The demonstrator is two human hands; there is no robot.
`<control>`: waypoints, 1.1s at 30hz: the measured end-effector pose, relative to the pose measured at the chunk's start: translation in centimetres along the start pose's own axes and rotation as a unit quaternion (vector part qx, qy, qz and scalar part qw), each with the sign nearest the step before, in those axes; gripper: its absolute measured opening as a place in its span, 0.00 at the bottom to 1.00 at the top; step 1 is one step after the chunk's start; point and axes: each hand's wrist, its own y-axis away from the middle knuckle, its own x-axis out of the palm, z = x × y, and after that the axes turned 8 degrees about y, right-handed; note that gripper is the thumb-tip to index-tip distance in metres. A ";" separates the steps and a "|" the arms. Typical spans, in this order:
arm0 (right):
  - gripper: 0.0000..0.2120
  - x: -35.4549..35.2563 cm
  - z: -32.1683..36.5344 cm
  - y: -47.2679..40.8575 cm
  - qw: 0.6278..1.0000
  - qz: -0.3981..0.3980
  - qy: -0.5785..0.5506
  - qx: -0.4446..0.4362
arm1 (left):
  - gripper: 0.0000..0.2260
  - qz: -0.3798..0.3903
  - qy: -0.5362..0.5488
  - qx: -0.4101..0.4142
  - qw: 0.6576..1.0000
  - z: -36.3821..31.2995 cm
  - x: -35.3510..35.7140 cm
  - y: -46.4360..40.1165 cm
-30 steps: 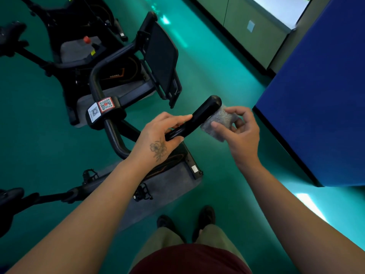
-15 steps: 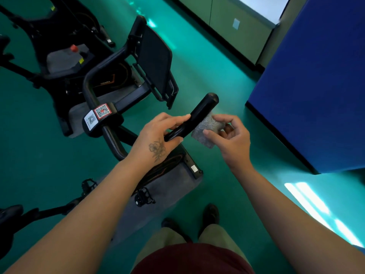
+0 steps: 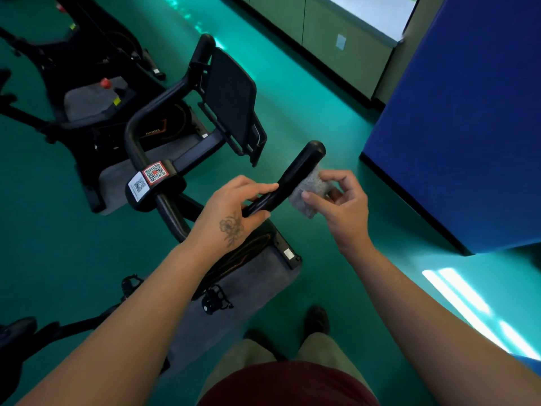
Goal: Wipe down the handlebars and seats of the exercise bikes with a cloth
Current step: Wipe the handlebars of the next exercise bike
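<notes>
Seen from the head camera, the left hand (image 3: 231, 209) grips the black handlebar (image 3: 295, 178) of the nearest exercise bike, fingers curled over the bar and thumb beneath. The right hand (image 3: 342, 206) pinches a grey cloth (image 3: 308, 190) between thumb and fingers, pressing it against the bar's right side, just below its rounded end.

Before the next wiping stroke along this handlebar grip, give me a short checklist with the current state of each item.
1. Cloth in the right hand: ok, pinched.
2. Cloth touching the handlebar grip: ok, pressed against its right side.
3. Left hand steadying the grip: ok, holds its lower part.
4. Grip's end cap wiped: cannot tell.
5. Far handlebar wiped: cannot tell.
</notes>
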 end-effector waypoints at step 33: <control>0.17 0.7 1.7 0.5 0.998 -0.059 0.012 -0.023 | 0.20 -0.009 0.012 -0.038 0.999 1.0 -1.4 2.7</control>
